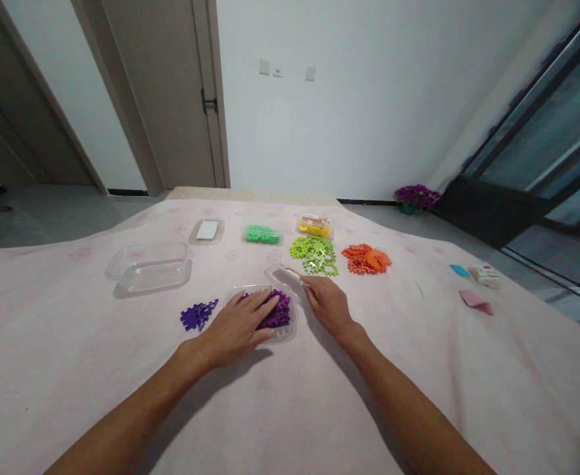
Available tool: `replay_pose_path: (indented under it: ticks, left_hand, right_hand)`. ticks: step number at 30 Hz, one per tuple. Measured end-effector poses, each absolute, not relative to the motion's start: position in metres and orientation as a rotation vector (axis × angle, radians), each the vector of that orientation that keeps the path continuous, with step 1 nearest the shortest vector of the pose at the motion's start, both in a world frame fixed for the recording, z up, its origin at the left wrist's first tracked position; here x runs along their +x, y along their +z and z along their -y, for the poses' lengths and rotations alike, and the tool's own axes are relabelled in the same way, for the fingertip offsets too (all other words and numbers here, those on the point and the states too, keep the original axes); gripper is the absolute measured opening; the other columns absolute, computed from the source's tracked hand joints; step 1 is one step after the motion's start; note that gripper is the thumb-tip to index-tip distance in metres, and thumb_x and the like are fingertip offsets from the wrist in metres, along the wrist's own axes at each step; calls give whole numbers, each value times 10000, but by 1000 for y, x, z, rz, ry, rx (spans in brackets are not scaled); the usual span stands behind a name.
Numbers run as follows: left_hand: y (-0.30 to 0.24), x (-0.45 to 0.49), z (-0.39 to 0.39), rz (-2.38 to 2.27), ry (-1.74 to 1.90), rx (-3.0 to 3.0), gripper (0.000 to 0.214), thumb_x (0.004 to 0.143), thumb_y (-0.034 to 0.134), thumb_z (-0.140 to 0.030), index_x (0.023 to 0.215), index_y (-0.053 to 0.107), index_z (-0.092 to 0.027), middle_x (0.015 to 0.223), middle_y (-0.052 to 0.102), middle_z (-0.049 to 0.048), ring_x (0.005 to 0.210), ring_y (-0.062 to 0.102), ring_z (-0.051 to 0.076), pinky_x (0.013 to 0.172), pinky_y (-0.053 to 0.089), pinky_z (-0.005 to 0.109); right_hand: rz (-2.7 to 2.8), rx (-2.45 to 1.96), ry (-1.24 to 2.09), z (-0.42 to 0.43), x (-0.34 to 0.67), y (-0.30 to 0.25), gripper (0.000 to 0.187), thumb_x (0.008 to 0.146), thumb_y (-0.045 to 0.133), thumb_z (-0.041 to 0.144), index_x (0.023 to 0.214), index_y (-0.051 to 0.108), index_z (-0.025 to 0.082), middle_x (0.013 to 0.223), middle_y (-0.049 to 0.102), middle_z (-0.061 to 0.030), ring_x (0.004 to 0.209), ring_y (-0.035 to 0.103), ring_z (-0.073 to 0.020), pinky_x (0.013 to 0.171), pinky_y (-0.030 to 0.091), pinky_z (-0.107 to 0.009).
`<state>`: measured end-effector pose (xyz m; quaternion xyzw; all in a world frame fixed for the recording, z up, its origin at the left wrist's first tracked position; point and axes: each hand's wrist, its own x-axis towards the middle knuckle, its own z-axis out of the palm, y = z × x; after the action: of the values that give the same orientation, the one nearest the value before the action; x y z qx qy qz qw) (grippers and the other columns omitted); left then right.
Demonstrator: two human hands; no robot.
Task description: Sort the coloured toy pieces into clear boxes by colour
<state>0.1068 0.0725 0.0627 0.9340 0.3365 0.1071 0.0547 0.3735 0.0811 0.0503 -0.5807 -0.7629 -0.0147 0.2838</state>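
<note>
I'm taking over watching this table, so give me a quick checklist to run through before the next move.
1. Left hand at the clear container: ok, resting over the purple pieces.
2. Right hand holding the clear lid: ok, gripped at one end.
3. Clear container covered: not ok, the lid is held off it.
4. Dark blue pieces boxed: not ok, loose on the cloth.
5. Orange pieces boxed: not ok, piled loose.
6. Yellow pieces' box fully shut: cannot tell, too small.
</note>
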Motion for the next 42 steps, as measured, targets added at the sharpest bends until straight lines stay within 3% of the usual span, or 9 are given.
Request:
replay_pose_path:
  ticks: [7, 11, 15, 18, 25, 31, 34, 37, 42]
  left_hand:
    - [59, 104, -77, -1260, 628, 2640, 305, 976, 490, -283, 1223, 655, -212, 1279, 692, 92, 1174, 631, 236, 1099, 368, 476]
    - [62, 112, -82, -1234, 605, 2662, 226, 926, 562, -234, 1095, 712, -217, 1156, 740, 85, 1060, 673, 253, 976, 454, 428]
    - [69, 118, -87, -1234, 517, 2818, 150, 914, 569, -208, 939, 716, -196, 951, 748, 83, 930, 676, 257, 886, 470, 433]
    - [72, 118, -89, -1228, 508, 2966, 148, 921, 548, -180, 862, 683, -181, 904, 724, 91, 931, 664, 251, 931, 452, 450]
    - [76, 105, -85, -1163, 625, 3134, 164, 939, 511, -142, 896, 668, -162, 940, 727, 96, 1120, 637, 278, 1133, 300, 530]
    - [73, 93, -79, -1244, 639, 2956, 185, 945, 478, -157, 901, 655, -183, 959, 726, 88, 961, 675, 228, 1084, 382, 500]
    - [64, 86, -76, -1219, 629, 2838, 242, 964, 491, -252, 1135, 653, -196, 1205, 703, 111, 1102, 647, 235, 1061, 421, 458]
    - [54, 82, -74, -1211, 543, 2841, 464, 975, 486, -413, 1395, 539, -224, 1420, 590, 120, 1322, 524, 273, 1136, 335, 494]
    - [50, 79, -73, -1214, 334, 2890, 654, 963, 431, -565, 1528, 390, -239, 1568, 414, 119, 1453, 356, 315, 1179, 210, 553]
  right_hand:
    - [1985, -1516, -9, -69, 373, 50, 405, 882, 514, 119, 1256, 650, 199, 1217, 699, -75, 1112, 614, -229, 1008, 478, -393]
    - [2046, -1426, -44, -61, 351, 65, 436, 809, 563, 81, 1208, 669, 218, 1201, 684, -71, 1125, 570, -246, 1018, 454, -399]
    - [2199, -1437, -43, -59, 325, 75, 159, 873, 658, 300, 996, 737, 236, 1048, 685, -76, 1026, 557, -269, 925, 468, -421]
    - [2273, -1469, -56, -62, 315, 75, 171, 896, 656, 384, 883, 742, 236, 1001, 675, -72, 992, 547, -267, 899, 459, -426]
    - [2231, -1494, -23, -64, 317, 71, 161, 905, 651, 351, 850, 704, 209, 930, 667, -74, 960, 552, -248, 892, 444, -403]
    - [2310, -1513, -84, -58, 314, 81, 170, 878, 670, 376, 865, 696, 208, 927, 679, -86, 959, 564, -274, 874, 449, -428]
    - [2307, -1525, -81, -55, 311, 84, 211, 892, 656, 393, 970, 692, 201, 1002, 685, -99, 1013, 568, -285, 907, 450, -439]
    - [2350, -1468, -8, -57, 310, 80, 263, 910, 648, 348, 1124, 665, 197, 1114, 682, -97, 1082, 568, -266, 970, 438, -423]
    - [2457, -1439, 72, -65, 310, 76, 325, 922, 647, 369, 1189, 653, 186, 1146, 693, -103, 1143, 559, -262, 1015, 420, -421]
